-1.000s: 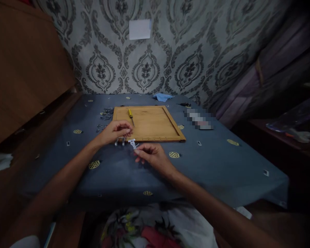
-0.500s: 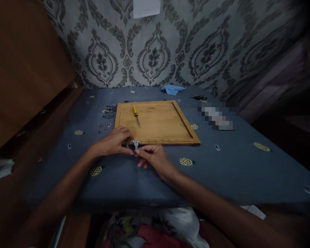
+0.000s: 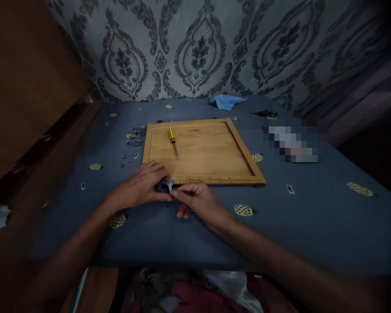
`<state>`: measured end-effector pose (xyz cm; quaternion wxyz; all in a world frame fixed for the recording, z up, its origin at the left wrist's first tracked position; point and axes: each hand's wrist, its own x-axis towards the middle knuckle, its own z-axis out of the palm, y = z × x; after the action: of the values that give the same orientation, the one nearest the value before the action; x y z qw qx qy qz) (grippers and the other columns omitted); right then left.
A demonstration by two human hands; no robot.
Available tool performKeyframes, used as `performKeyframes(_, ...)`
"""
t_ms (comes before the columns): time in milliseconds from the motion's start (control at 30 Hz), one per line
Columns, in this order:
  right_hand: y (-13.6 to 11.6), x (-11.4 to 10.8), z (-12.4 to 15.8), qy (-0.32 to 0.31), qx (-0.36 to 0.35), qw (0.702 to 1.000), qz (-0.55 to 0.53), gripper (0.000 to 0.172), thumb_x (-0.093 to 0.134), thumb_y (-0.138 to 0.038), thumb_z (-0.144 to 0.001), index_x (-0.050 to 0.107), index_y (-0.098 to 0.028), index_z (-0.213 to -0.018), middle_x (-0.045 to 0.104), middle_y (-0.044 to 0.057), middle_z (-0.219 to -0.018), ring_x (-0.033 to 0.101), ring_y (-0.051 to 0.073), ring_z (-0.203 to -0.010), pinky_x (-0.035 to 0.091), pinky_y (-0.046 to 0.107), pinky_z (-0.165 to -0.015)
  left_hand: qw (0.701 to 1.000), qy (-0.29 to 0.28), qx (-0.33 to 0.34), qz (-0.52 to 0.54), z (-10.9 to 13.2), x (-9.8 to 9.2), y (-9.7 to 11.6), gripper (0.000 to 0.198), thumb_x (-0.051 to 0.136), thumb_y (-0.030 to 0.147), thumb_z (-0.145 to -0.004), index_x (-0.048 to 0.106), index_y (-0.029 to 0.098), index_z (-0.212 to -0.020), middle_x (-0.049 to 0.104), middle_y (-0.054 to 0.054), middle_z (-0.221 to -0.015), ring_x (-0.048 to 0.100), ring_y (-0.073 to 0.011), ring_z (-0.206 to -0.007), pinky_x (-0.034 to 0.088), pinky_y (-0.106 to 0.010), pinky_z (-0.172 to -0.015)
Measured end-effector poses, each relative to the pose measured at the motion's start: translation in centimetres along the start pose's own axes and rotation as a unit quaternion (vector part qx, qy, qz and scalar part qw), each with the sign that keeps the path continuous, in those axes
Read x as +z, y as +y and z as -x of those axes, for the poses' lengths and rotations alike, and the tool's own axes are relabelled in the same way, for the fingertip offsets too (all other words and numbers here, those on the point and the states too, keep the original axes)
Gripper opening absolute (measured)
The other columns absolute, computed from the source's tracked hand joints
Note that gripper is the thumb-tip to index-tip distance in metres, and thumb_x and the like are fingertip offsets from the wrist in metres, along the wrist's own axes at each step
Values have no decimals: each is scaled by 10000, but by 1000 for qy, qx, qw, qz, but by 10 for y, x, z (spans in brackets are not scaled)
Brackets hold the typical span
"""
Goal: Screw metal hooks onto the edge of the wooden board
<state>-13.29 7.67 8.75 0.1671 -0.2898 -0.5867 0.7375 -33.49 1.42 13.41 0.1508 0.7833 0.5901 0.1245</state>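
Note:
A small silvery metal hinge [image 3: 170, 187] is at the near left edge of a wooden cabinet door panel [image 3: 198, 150]. My left hand [image 3: 143, 184] curls around the hinge from the left, its thumb and fingers on either side of a darker part of it. From the right, my right hand [image 3: 198, 198] pinches the hinge's near end between thumb and index finger. Fingers partly hide the metal, so its exact fit against the panel edge cannot be made out. A screwdriver [image 3: 173, 141] with a yellow and black handle lies on the panel.
Left of the panel, several small screws [image 3: 125, 160] and a cluster of shiny metal pieces [image 3: 136, 135] lie on the dark blue patterned cloth [image 3: 215, 243]. A blue rag [image 3: 227, 101] and a dark tool [image 3: 264, 113] are at the back right, near a blurred-out object [image 3: 293, 143].
The camera view has shifted down and closer. The hinge has turned slightly between my fingers and appears narrower, while both hands stay at the panel's near left edge.

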Motion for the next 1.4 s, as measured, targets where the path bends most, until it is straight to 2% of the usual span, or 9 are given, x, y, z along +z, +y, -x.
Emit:
performKeyframes(200,-4,-2,2,-31,34,998,-45,506,819,-650,-721,693,-167,-802,639,-12,-514,587,99,-413,435,196,-410,1000,-5,-6,5,0,-2,7,331,673,516,-1003,654,189,-1052,667,-76,-1085,617,-282,-1058,477,-394,-887)
performKeyframes(467,4,-4,3,-43,20,998,-44,503,813,-623,-753,744,-152,-917,664,-8,-542,595,105,-434,439,206,-415,1000,10,3,14,0,1,8,280,676,469,-1009,661,195,-1065,671,-78,-1089,627,-275,-1048,496,-391,-880)
performKeyframes(633,10,-4,3,-12,-14,1000,-16,451,815,-542,-766,729,-145,-963,681,-6,-606,625,119,-481,460,212,-418,1000,13,10,-15,0,4,8,286,736,452,-972,651,196,-1067,659,-65,-1065,625,-271,-1025,485,-371,-848)
performKeyframes(900,22,6,3,51,-105,991,66,337,735,-473,-845,735,-157,-960,677,-13,-637,617,105,-498,467,196,-437,1000,16,17,-21,-1,8,1,298,689,467,-981,658,185,-1076,651,-87,-1092,615,-277,-1029,486,-373,-869)
performKeyframes(1067,27,4,-1,38,-124,986,104,276,707,-414,-958,711,-141,-1000,649,-33,-656,604,91,-519,504,198,-477,999,24,31,-8,-3,9,-2,290,692,452,-965,672,191,-1090,665,-85,-1099,614,-272,-1036,490,-372,-904)
performKeyframes(1167,30,2,-5,23,-122,985,123,257,672,-387,-1029,686,-131,-1055,659,-27,-763,605,80,-572,533,208,-531,999,29,36,-3,-3,8,-2,286,689,459,-966,671,199,-1083,671,-79,-1096,616,-265,-1037,492,-364,-911)
performKeyframes(1400,34,-1,-5,8,-110,982,153,269,647,-393,-1048,675,-136,-1123,687,11,-911,650,104,-689,574,243,-608,999,31,36,2,-3,9,-3,301,696,469,-961,662,192,-1073,670,-83,-1090,623,-267,-1026,500,-360,-882)
